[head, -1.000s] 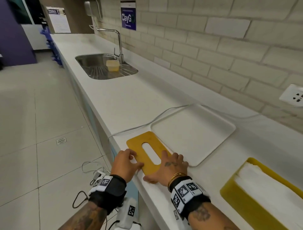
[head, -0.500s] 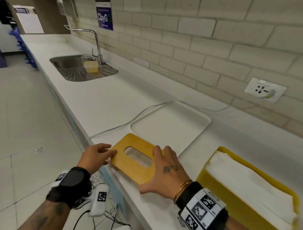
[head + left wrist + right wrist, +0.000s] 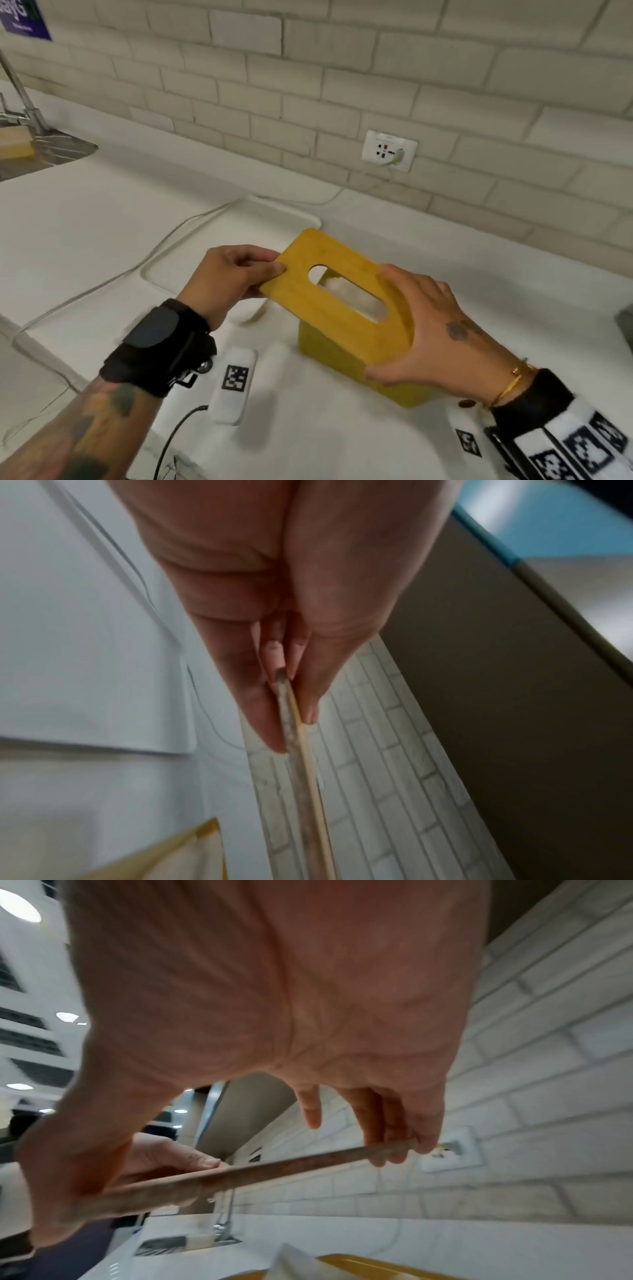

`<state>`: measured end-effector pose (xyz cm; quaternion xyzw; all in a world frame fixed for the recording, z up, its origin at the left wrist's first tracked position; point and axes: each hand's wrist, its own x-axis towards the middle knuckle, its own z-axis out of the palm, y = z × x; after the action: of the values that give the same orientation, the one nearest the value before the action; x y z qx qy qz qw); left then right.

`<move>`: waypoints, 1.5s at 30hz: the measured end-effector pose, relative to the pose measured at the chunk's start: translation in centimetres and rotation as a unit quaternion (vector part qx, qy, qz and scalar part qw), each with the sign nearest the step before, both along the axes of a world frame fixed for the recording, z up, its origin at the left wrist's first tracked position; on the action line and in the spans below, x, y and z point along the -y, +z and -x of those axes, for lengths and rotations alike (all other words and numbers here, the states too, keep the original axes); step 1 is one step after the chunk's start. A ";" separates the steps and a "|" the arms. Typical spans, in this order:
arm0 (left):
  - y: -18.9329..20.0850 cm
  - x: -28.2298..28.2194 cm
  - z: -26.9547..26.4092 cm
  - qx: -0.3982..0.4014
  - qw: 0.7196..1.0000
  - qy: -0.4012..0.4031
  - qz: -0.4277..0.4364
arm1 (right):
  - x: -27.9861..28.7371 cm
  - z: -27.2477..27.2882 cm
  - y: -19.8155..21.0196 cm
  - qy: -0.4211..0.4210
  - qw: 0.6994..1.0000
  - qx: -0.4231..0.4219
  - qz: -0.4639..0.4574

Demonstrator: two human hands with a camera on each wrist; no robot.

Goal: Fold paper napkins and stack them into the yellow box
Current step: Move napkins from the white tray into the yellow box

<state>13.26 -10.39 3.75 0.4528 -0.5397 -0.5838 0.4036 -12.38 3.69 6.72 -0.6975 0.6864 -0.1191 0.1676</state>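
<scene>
To the far left of the left hand, the sink (image 3: 44,154) sits in the countertop (image 3: 102,212). A white tray (image 3: 191,253) lies directly beyond and beneath that hand. The left hand (image 3: 229,277) pinches the left corner of the yellow lid (image 3: 329,301), thumb above and fingers below; the left wrist view shows the thin lid edge clamped between them. This pinch steadies one end so the lid can be aligned.

The lid hangs tilted over the yellow box (image 3: 342,353), which stands between and below both hands. White napkins (image 3: 352,298) show through the lid's oval slot, so the box appears filled and closing it is probably the step in hand.

The right hand (image 3: 428,329) grips the lid's right end, thumb on the near edge, fingers over the far edge. A wall socket (image 3: 389,150) lies beyond this hand.
</scene>
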 end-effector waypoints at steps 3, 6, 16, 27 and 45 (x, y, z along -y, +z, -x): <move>-0.1 0.7 3.2 0.012 0.999 -0.035 -0.011 | 0.2 3.4 -0.2 -0.029 0.998 0.052 0.000; -0.8 1.7 5.3 0.084 0.994 -0.064 0.018 | 0.4 5.3 -0.9 -0.055 0.995 0.081 -0.019; -4.3 1.6 4.9 0.273 0.949 -0.106 0.118 | -0.2 5.9 -4.1 -0.067 0.990 0.093 -0.078; -3.6 1.5 5.0 0.314 0.931 -0.127 0.140 | 0.9 6.5 -3.5 -0.055 0.989 0.074 -0.118; 0.2 4.5 8.7 0.528 0.690 -0.459 0.183 | 1.2 7.0 -3.1 -0.008 0.987 0.037 -0.158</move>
<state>4.60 -14.89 3.95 0.2991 -0.9006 -0.2505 -0.1918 -19.36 2.47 3.65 -0.6519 0.6954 -0.0361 0.3003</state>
